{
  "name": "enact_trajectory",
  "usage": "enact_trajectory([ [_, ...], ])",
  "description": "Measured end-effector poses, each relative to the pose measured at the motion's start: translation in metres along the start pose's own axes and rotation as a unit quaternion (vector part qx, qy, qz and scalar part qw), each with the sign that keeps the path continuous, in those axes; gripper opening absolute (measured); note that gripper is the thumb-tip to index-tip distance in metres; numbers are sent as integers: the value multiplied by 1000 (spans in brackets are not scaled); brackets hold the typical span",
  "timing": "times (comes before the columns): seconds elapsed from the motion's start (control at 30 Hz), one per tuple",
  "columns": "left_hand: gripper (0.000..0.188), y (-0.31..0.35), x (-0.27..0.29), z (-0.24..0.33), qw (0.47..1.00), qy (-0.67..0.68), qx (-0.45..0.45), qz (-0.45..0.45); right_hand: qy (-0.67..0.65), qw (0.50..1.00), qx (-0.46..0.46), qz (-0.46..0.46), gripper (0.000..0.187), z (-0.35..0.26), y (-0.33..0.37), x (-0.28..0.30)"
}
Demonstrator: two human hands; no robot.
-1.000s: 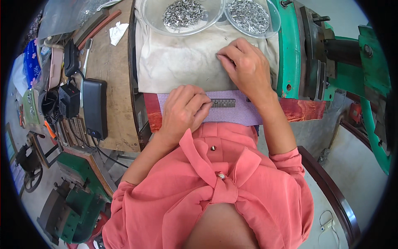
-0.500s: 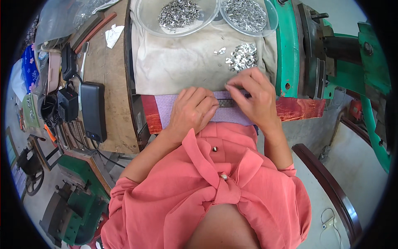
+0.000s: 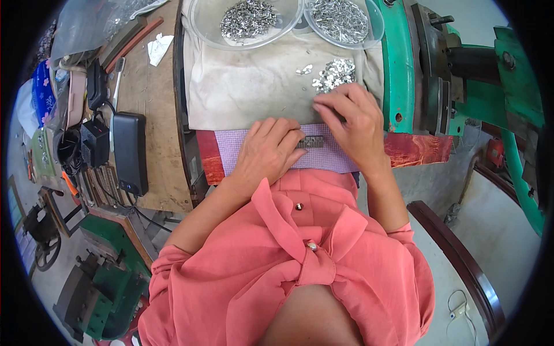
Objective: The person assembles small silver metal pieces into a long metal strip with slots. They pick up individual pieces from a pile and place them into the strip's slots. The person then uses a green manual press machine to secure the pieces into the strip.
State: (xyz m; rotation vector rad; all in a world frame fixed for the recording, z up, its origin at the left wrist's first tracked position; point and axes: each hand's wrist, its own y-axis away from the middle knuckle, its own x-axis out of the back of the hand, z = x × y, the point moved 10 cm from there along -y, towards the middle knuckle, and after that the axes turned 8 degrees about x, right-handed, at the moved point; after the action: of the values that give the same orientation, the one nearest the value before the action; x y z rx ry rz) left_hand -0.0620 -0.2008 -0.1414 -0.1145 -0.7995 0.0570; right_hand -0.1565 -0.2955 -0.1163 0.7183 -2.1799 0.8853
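since half a second ago our right hand (image 3: 353,128) has slid up off the narrow grey metal strip (image 3: 310,141) and now rests with its fingertips (image 3: 323,105) on the beige cloth (image 3: 248,92), touching the near edge of the small loose heap of shiny metal pieces (image 3: 334,72). those fingers lie close together and slightly curled, pressing down rather than clamped on anything we can make out; whether a piece sits under them we cannot tell. our left hand (image 3: 266,151) has barely shifted: it lies palm down on the pale purple woven mat (image 3: 329,155), fingers together and flat, with the fingertips just touching the left end of the grey strip. the strip lies across the mat between our two hands, close to the front edge of the cloth.

a few stray pieces (image 3: 304,70) lie just to the left of the heap. beyond them, at the far edge of the cloth, stand two clear round plastic bowls, the left bowl (image 3: 203,30) holding chunkier metal parts and the right bowl (image 3: 376,23) holding thinner ones. under the mat runs a reddish wooden board (image 3: 415,149). to our right stands a green metal machine frame (image 3: 398,75). on the wooden bench to our left lie a black rectangular power adapter (image 3: 130,153) and a crumpled scrap of white paper (image 3: 157,47).
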Motion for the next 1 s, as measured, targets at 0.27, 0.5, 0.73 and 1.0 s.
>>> enact_trajectory([
  [0.27, 28, 12, 7, -14, 1000, -13, 22, -1, 64, 996, 54, -29, 11, 5, -26, -24],
  [0.5, 25, 6, 10, -8, 1000, 6, 22, 4, -7, 999, 28, -26, 11, -1, -7, -16],
  [0.73, 17, 4, 4, -9, 1000, 18, 24, 1, -40, 998, -14, -47, 13, -20, 46, -12],
  [1.0, 22, 6, 4, -16, 998, 46, 51, 2, -29, 999, -4, -45, 14, -30, 45, -15],
])
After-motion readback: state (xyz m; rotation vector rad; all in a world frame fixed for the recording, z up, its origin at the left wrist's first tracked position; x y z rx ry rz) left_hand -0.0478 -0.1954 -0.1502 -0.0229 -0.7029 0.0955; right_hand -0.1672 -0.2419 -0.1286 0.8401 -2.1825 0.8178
